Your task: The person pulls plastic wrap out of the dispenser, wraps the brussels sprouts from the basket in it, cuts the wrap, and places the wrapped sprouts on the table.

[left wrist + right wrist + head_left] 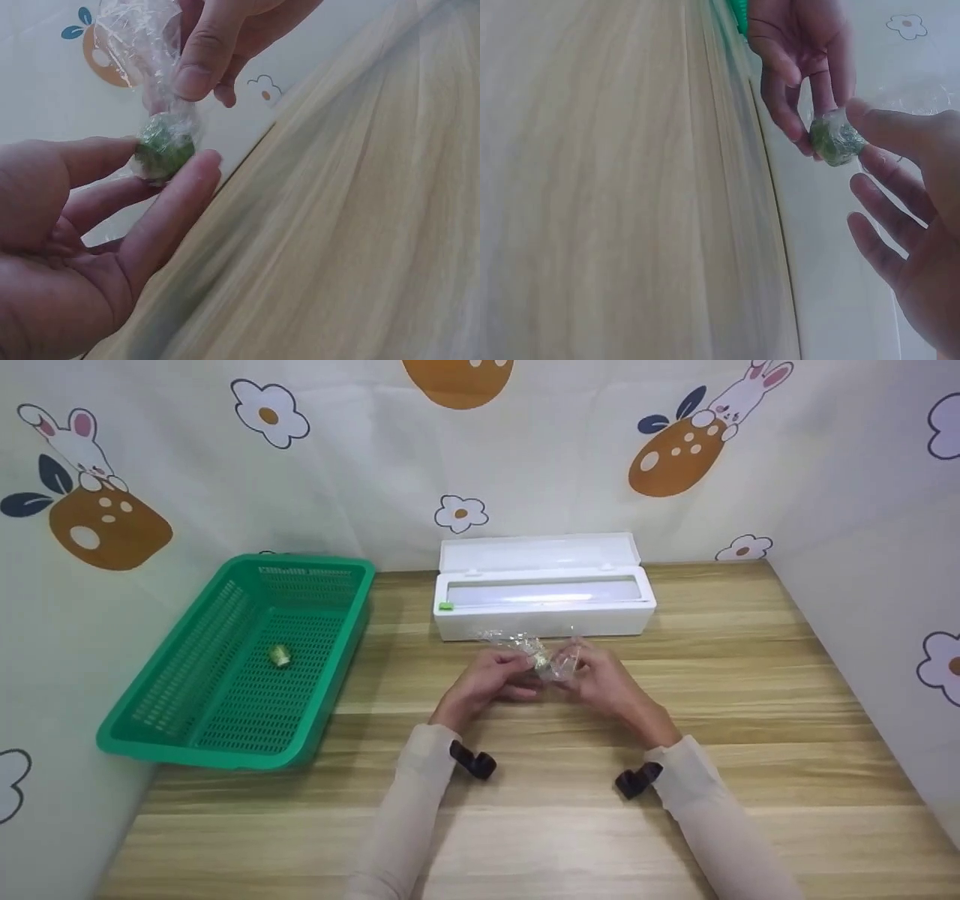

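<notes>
Head view. Both my hands are together over the bench, just on the near side of the white box, whose lid is up. Left hand on the left, right hand on the right, clear film bunched between them. Basket to the left, a small gold-green piece inside it.

Left wrist view. The green lump shows plainly here, in film, held up between my hands. Left hand pinches it lightly between fingertips, palm hollow. Right hand grips the film where it gathers into a neck; loose film flares beyond. Lump small, so I judge it light. Contents look leafy or soft, though film and glare blur them; I'd reckon they give under a hard squeeze. Film thin, slick, probably clingy, and likely to tear if yanked.

Right wrist view. Right thumb and forefinger close on the film right beside the lump; the other three fingers stand spread, apart from it. Left fingers meet the lump from the left. Best hold, by my reckoning: fingertips round the lump's widest part, light and even, with the second grip on the gathered neck, where several layers should bear more pull than a loose edge.
</notes>
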Motion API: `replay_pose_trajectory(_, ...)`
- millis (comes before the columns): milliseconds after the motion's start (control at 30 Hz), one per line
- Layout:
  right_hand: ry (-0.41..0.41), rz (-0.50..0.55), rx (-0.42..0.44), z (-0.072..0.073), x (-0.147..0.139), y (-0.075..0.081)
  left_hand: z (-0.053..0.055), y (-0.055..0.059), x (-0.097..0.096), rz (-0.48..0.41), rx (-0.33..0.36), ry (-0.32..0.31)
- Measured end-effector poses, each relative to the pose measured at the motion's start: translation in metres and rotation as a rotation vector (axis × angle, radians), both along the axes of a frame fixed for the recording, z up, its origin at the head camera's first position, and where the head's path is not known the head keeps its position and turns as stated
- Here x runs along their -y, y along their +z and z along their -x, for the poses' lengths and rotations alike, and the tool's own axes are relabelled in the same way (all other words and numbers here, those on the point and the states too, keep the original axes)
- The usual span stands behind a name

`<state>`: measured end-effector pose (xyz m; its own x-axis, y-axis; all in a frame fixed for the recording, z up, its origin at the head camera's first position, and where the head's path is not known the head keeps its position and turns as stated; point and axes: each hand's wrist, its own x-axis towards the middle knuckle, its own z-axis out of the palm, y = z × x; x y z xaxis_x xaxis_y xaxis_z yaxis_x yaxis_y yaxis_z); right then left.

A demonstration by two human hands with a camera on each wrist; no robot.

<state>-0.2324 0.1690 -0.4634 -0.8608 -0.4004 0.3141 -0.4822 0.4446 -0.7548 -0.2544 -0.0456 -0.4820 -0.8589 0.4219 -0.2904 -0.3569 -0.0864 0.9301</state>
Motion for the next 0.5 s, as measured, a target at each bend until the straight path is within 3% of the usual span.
replay_pose_trajectory(133,-0.019,-0.04,-0.05,0.0015,-0.0013,-0.0009,0.001,-0.0004,-0.0015,0.014,-0.003,0.001)
replay_pose_trajectory(300,-0.034,-0.05,-0.094,0.0024,-0.0012,-0.0021,-0.0006,-0.0005,-0.0011,0.046,-0.033,-0.064)
replay_pose_trajectory(400,-0.043,-0.058,-0.055,0.0024,-0.0017,-0.0014,-0.0022,-0.001,-0.0008,0.056,-0.038,-0.108)
replay_pose_trajectory(500,-0.044,-0.07,0.052,0.0019,-0.0023,-0.001,-0.0039,-0.0005,0.001,0.077,-0.051,-0.141)
